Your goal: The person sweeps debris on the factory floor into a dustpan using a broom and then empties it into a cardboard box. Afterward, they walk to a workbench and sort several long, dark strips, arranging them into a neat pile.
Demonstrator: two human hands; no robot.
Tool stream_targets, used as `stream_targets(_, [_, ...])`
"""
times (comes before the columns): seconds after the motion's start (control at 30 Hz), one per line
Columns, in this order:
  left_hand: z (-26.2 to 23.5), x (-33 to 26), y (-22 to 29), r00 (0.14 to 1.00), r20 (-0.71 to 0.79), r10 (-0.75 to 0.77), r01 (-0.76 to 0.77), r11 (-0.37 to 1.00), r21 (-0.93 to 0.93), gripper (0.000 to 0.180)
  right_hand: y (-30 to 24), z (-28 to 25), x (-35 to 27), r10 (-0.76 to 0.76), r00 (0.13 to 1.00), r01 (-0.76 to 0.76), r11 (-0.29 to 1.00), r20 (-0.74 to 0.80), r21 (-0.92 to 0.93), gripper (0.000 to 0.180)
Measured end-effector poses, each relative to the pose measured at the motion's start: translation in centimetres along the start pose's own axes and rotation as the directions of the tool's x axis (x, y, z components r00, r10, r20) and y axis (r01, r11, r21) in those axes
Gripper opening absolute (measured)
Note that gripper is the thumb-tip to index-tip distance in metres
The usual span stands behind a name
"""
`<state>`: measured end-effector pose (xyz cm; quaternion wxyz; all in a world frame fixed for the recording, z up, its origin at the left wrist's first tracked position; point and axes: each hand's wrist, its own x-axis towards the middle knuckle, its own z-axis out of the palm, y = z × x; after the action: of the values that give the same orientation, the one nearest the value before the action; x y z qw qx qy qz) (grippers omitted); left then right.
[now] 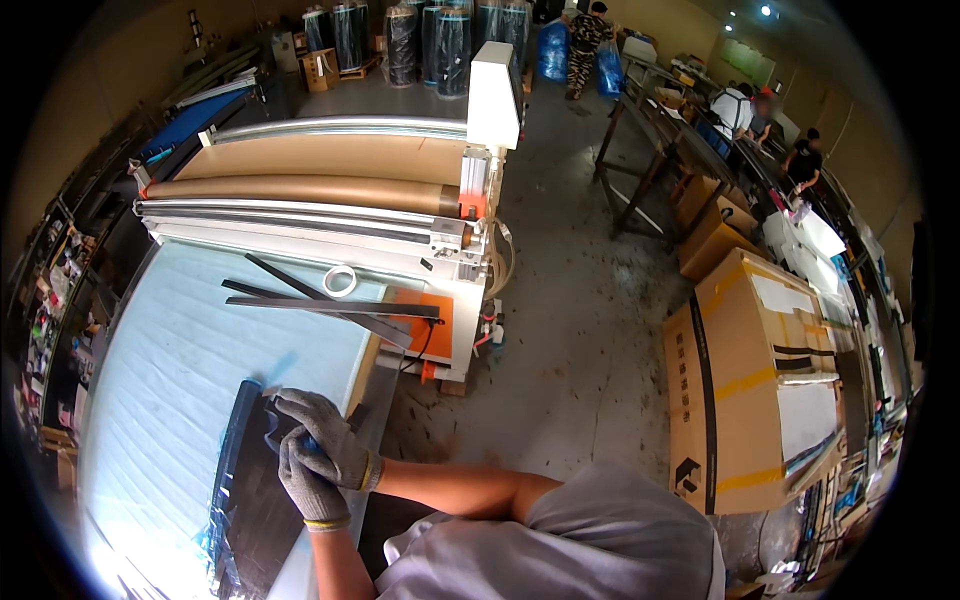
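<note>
Both hands, left hand (312,488) and right hand (325,436), wear grey knitted cloth gloves. The dark panel (250,480) under them looks glossy, film-wrapped. The tabletop (170,370) is pale, matt, faintly ribbed. Rollers (300,190) look like matt brown cardboard; the straightedges (330,305) dull metal.

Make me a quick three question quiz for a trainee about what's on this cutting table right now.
1. True or false: both gloved hands rest on the dark panel.
2. What lies nearest the roll of tape? A) long metal bars B) a cardboard box C) black wrapped rolls
3. What colour is the plate at the table's right edge?

Key:
1. True: left hand and right hand meet at its top end.
2. A, the metal bars.
3. Orange, the orange plate.
</note>
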<state>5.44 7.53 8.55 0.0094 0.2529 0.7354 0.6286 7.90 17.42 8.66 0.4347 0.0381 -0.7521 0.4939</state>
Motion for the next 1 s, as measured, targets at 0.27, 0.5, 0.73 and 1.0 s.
stream_targets(0.27, [0.2,0.0,-1.4,0.952,-0.171,-0.255,0.170,0.901,-0.400,0.029,1.5,2.7,-3.1,0.174,0.955,-0.281,0.784,0.239,0.554,0.053])
stream_targets(0.5, [0.3,0.2,-0.5,0.978,-0.188,0.085,-0.083,0.996,0.018,0.022,3.1,2.6,-3.0,0.350,0.710,-0.617,-0.106,0.610,0.779,0.057])
stream_targets(0.73, [2.4,0.9,-0.3,0.841,-0.098,0.532,-0.463,0.801,0.380,0.037,3.7,-1.5,-2.7,0.422,0.563,-0.734,-0.141,0.711,0.665,0.046])
stream_targets(1.0, [8.4,-1.2,-0.6,0.882,0.059,0.467,-0.468,0.857,0.213,0.047,2.8,-11.6,-5.5,0.375,0.698,-0.711,0.462,0.610,0.530,0.059])
